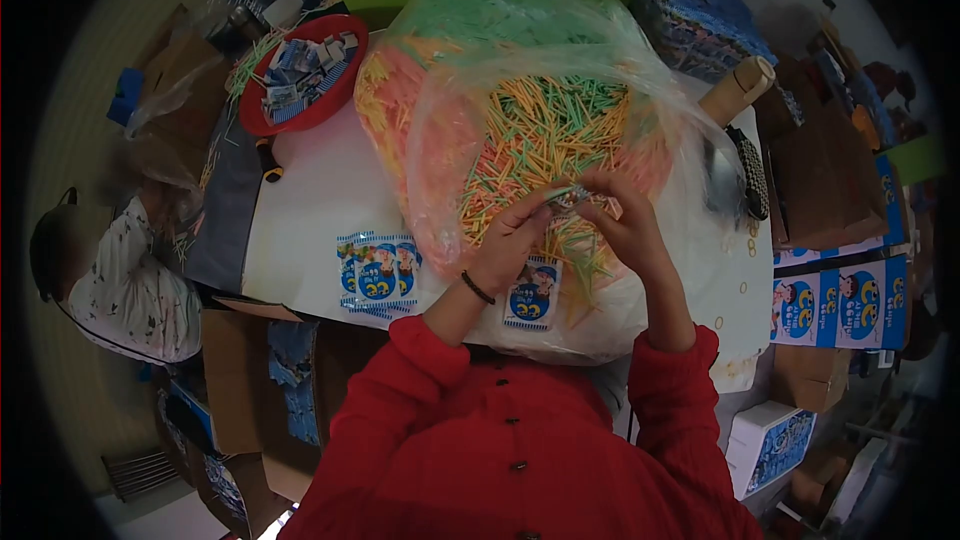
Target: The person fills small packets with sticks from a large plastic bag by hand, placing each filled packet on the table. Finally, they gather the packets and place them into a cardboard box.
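My left hand point(508, 242), with a dark band at its wrist, and my right hand point(625, 225) meet over an open clear plastic bag point(425, 140). Between their fingertips they pinch a small packet point(568, 198), shiny and partly hidden by the fingers. Below them the bag holds a heap of thin sticks point(540, 130) in green, orange, yellow and pink. One blue-and-white printed packet point(531, 295) lies just under my left hand, near the table's front edge. Several like packets point(378, 272) lie overlapping to the left of my left wrist.
A red bowl point(357, 35) of small packets stands at the back left, near a yellow-and-black handle point(268, 160). Printed boxes point(840, 305) are stacked at the right. Open cardboard boxes point(235, 370) stand at the left, by another person point(135, 285).
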Available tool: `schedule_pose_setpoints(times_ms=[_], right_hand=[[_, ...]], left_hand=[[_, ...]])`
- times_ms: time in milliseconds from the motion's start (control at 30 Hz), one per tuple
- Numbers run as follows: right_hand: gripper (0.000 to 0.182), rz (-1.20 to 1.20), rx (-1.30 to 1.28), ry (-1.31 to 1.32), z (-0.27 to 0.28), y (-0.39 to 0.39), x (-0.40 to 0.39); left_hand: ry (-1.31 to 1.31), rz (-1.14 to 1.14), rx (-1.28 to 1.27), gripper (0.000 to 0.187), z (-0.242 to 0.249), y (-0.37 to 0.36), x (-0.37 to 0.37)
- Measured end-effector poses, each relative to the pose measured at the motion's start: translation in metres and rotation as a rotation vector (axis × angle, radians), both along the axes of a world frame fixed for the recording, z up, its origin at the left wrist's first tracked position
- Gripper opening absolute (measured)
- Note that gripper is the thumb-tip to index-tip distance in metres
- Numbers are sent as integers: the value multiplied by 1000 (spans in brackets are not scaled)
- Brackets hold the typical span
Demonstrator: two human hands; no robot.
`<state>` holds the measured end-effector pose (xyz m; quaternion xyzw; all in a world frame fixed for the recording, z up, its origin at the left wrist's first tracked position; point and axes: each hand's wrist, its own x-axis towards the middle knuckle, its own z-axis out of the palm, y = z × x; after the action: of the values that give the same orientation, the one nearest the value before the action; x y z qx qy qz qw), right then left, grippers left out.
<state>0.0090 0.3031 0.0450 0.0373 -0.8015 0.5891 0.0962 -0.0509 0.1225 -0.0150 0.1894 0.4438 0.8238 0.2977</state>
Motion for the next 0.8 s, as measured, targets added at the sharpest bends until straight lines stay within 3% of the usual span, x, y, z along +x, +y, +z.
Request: schedule_pose_setpoints(times_ms=[67, 167, 300, 367, 500, 567, 633, 667, 733, 800], right_hand=[[31, -209, 181, 160, -17, 5, 0], [15, -302, 393, 295, -14, -3, -2], [16, -298, 251, 295, -16, -17, 3], [15, -222, 216, 245, -5, -26, 6], [13, -49, 150, 144, -3, -39, 8], [13, -162, -2, -17, -24, -33, 8], [13, -199, 0, 23, -20, -40, 7], [14, -248, 5, 65, -17, -41, 7], [13, -289, -120, 111, -17, -39, 8], [12, -326, -250, 156, -12, -32, 10]], left_hand=[[38, 47, 12, 39, 7, 5, -2], [10, 83, 25, 45, 34, 3, 4], [81, 115, -24, 44, 19, -3, 1], [318, 63, -219, 40, 8, -12, -3], [392, 106, -388, 31, 29, -22, 6], [522, 168, -394, 30, 24, -21, 7], [742, 252, -382, 36, 20, -21, 8], [744, 244, -368, 36, 19, -20, 10], [318, 142, -342, 48, 24, -23, 18], [294, 93, -305, 57, 8, -26, 17]])
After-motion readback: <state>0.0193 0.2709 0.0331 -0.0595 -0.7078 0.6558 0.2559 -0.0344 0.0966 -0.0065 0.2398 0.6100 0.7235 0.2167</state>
